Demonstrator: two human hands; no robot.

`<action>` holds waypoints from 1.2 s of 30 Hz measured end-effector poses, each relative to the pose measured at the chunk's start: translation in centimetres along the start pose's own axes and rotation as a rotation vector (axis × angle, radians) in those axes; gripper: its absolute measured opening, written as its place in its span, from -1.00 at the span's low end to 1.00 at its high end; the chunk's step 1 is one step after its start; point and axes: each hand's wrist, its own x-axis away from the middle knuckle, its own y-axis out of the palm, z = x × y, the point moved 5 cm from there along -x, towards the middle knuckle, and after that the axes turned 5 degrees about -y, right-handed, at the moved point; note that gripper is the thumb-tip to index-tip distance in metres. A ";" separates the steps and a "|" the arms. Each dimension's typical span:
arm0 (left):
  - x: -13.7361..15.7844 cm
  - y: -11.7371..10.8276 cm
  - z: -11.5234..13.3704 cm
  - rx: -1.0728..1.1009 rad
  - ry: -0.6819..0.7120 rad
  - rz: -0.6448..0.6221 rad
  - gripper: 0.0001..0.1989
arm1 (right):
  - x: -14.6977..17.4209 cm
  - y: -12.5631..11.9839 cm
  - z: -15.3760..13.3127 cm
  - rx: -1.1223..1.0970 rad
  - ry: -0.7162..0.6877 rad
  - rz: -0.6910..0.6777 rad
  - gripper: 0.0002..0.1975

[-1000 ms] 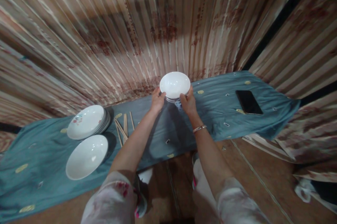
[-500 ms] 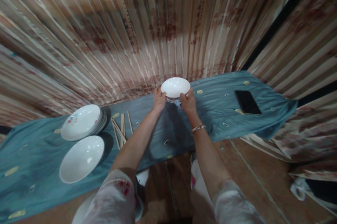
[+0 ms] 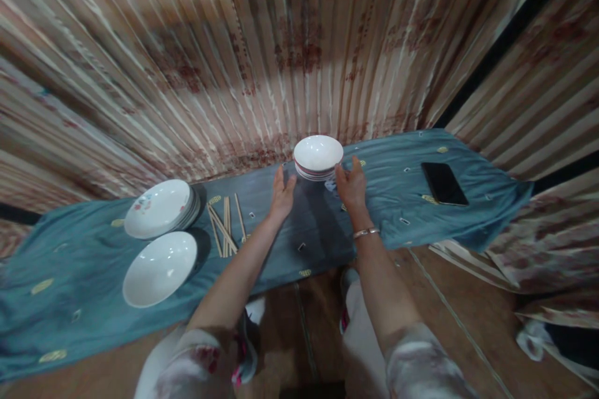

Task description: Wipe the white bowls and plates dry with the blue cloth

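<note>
Left hand [image 3: 282, 196] has drawn back, empty and spread, from stacked bowls [image 3: 318, 154] just above frame centre; right hand [image 3: 350, 185] loose beside them, contact unclear: seemingly release, calling for clearance without nudging.

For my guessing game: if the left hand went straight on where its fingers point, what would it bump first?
Probably the curtain. The stack of bowls sits just right of that line, so the left hand might brush it with its thumb; depth is hard to judge.
</note>
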 end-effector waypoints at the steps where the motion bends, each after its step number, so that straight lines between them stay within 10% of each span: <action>1: 1.2 -1.1 0.1 -0.044 -0.021 0.035 -0.38 | 0.2 -0.3 -0.3 -0.013 -0.013 -0.006 -0.35; 10: 11.0 -12.8 4.3 -0.187 0.018 0.304 -0.35 | 6.0 5.5 -7.3 -0.325 -0.162 -0.372 -0.70; 16: 14.5 -22.6 5.7 -0.312 0.011 0.610 -0.27 | 16.4 14.1 -11.1 -0.701 0.182 -0.962 -0.67; 22: 17.5 -30.4 3.6 -0.555 -0.025 0.875 -0.20 | 23.2 16.1 -11.9 -0.897 0.459 -1.234 -0.43; 36: 18.6 -33.6 -2.0 -0.019 -0.415 0.916 -0.51 | 26.9 18.4 -15.0 -1.130 0.719 -1.338 -0.37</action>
